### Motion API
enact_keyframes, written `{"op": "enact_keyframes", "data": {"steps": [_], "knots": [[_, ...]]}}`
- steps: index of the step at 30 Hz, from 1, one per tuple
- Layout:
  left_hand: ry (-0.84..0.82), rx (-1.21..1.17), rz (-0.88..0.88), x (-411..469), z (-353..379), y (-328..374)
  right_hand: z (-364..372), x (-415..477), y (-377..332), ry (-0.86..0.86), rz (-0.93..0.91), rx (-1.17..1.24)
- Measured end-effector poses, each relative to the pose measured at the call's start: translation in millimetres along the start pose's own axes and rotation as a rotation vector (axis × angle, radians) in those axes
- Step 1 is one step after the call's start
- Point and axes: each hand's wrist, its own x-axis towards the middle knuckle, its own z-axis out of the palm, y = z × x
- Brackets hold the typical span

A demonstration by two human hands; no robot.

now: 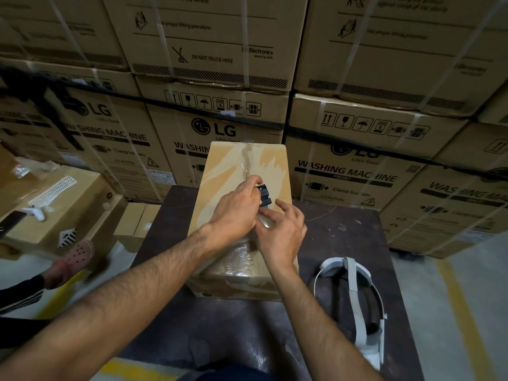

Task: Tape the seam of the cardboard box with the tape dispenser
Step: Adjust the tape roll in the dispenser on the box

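Note:
A long cardboard box [220,171] lies on a dark table [343,237], its top seam running away from me with wrinkled clear tape over it. A small dark tape dispenser [265,195] sits on the seam near the box's middle. My left hand [236,213] is closed around the dispenser from the left. My right hand [280,232] rests on the box top just behind the dispenser, fingers spread and pressing on the tape. The dispenser's lower part is hidden by both hands.
A white headset with straps [354,306] lies on the table to the right of the box. Stacked washing-machine cartons [357,149] form a wall behind. At the left are smaller cartons [63,204] and another person's foot in a pink clog [79,254].

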Motion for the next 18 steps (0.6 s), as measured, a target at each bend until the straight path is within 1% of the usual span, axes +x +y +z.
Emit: {"op": "enact_keyframes", "data": {"steps": [3,8,12,18], "knots": [[-0.012,-0.006,-0.024,-0.2,-2.3,2.3,4.5,-0.7,1.7,0.065,-0.065,-0.017],[-0.063,-0.016,-0.067,-2.1,-9.0,5.2,7.3,-0.7,3.0,0.068,-0.125,0.015],[-0.076,0.033,-0.031,-4.3,-11.8,2.0,10.1,-2.4,4.3,0.073,-0.154,0.058],[-0.070,0.088,0.011,-5.0,-7.5,-3.9,13.1,-5.5,6.5,0.073,-0.217,0.045]]}}
